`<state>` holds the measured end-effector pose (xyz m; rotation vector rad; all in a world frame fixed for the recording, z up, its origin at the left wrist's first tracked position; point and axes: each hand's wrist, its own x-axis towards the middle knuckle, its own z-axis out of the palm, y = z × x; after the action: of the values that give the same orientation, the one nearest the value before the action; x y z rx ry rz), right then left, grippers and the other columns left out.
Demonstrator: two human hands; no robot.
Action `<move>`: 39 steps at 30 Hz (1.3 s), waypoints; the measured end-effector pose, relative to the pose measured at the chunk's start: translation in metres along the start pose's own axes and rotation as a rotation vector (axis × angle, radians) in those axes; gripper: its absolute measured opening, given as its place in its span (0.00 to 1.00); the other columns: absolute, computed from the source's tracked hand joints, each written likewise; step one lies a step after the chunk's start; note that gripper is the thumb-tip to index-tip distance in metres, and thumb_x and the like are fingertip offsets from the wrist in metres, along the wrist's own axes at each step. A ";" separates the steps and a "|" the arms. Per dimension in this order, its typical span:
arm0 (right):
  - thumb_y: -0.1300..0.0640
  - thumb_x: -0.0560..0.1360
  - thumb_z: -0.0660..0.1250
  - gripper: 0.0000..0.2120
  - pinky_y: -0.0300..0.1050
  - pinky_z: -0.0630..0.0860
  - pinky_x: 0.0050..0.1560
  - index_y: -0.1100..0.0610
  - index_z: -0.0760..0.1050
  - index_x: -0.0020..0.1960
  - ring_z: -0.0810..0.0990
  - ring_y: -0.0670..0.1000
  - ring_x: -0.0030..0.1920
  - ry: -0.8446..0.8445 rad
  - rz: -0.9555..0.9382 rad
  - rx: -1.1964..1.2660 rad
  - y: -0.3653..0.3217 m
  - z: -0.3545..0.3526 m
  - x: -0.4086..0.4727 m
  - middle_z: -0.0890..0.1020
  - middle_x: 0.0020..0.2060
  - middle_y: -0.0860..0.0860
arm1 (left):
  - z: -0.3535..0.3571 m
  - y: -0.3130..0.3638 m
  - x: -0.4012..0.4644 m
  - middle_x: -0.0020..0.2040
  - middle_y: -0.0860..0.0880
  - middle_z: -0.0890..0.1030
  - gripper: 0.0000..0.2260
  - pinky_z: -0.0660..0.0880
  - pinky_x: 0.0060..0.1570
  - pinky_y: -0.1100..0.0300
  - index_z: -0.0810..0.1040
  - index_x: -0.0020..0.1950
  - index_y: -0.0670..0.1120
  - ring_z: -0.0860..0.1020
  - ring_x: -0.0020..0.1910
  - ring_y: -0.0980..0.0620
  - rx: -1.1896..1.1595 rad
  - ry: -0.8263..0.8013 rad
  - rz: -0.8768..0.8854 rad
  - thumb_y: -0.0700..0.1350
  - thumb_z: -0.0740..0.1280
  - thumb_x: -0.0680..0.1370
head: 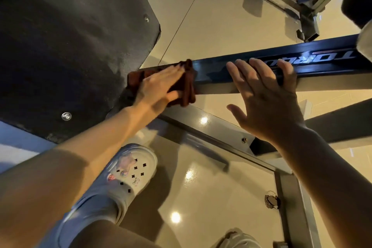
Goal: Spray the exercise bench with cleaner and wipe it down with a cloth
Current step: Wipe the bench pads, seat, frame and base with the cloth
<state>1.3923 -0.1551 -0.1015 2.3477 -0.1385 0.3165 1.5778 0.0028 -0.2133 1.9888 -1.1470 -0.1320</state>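
— Floor [221,12] first: glossy beige tile spreads beyond and beneath both hands, catching round light spots. What sits over it?

— Up and to the left of the left hand looms the exercise bench [66,46], its black textured pad with two silver bolts showing. From under the pad a dark blue frame bar [251,68] runs rightward, passing under both hands; it carries mirrored lettering past the right hand.

— And lower down?

— A grey base rail [211,127] slants below the hands toward the lower right. Nearer the person than the left forearm is a pale clog [132,169] with charms.

— The hands themselves?

— The left hand [159,86] lies flat, fingers straight, pressing a dark red cloth [186,84] onto the bar just where it meets the pad; the cloth drapes over the bar's edge. The right hand [267,96] is spread, fingertips resting on the bar's top, thumb apart, holding nothing.
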 end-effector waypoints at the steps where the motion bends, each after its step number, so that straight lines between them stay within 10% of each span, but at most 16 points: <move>1: 0.38 0.76 0.57 0.35 0.54 0.54 0.69 0.57 0.61 0.77 0.66 0.58 0.69 0.000 -0.003 0.005 0.000 -0.002 0.001 0.72 0.70 0.56 | 0.005 0.018 0.005 0.70 0.42 0.72 0.25 0.59 0.72 0.55 0.69 0.72 0.40 0.69 0.71 0.45 -0.021 0.035 0.106 0.48 0.67 0.77; 6: 0.41 0.76 0.59 0.34 0.54 0.54 0.69 0.58 0.60 0.77 0.65 0.57 0.69 -0.012 -0.011 0.013 -0.001 -0.003 -0.001 0.71 0.70 0.55 | 0.013 0.026 0.011 0.69 0.40 0.73 0.27 0.61 0.71 0.57 0.70 0.71 0.38 0.70 0.69 0.45 0.005 0.032 0.343 0.49 0.66 0.75; 13: 0.42 0.76 0.59 0.36 0.54 0.52 0.69 0.58 0.57 0.78 0.67 0.59 0.70 -0.045 -0.007 0.012 -0.001 -0.003 -0.001 0.70 0.71 0.56 | -0.032 -0.049 -0.001 0.73 0.46 0.70 0.31 0.67 0.68 0.42 0.67 0.74 0.44 0.70 0.70 0.42 0.320 -0.240 0.071 0.40 0.73 0.73; 19: 0.44 0.74 0.67 0.38 0.54 0.53 0.69 0.58 0.58 0.77 0.68 0.60 0.70 -0.078 -0.013 0.062 0.000 -0.007 0.000 0.70 0.71 0.57 | -0.042 -0.055 -0.001 0.72 0.43 0.69 0.25 0.66 0.66 0.51 0.65 0.72 0.40 0.69 0.70 0.44 0.588 -0.351 -0.048 0.38 0.67 0.77; 26: 0.56 0.73 0.72 0.32 0.56 0.63 0.68 0.62 0.66 0.73 0.75 0.60 0.66 -0.055 0.016 0.343 0.008 -0.035 0.003 0.76 0.66 0.60 | -0.011 0.026 0.006 0.70 0.39 0.72 0.28 0.66 0.69 0.53 0.66 0.73 0.38 0.71 0.69 0.44 0.389 -0.089 0.132 0.43 0.70 0.76; 32: 0.59 0.79 0.62 0.24 0.48 0.69 0.63 0.65 0.64 0.73 0.76 0.60 0.64 0.039 0.273 0.405 0.049 -0.075 -0.017 0.76 0.64 0.63 | 0.026 0.145 0.033 0.55 0.41 0.83 0.24 0.80 0.48 0.50 0.78 0.64 0.42 0.83 0.53 0.43 0.058 0.284 0.419 0.48 0.76 0.70; 39: 0.63 0.78 0.60 0.21 0.56 0.68 0.67 0.66 0.67 0.71 0.73 0.62 0.67 -0.040 0.130 0.316 0.067 -0.067 -0.042 0.75 0.65 0.64 | 0.021 0.111 0.030 0.63 0.43 0.79 0.21 0.74 0.62 0.51 0.77 0.65 0.40 0.78 0.62 0.46 -0.062 0.184 0.441 0.47 0.70 0.73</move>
<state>1.3261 -0.1557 -0.0211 2.6654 -0.2790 0.3773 1.5106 -0.0600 -0.1416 1.6130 -1.4080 0.2362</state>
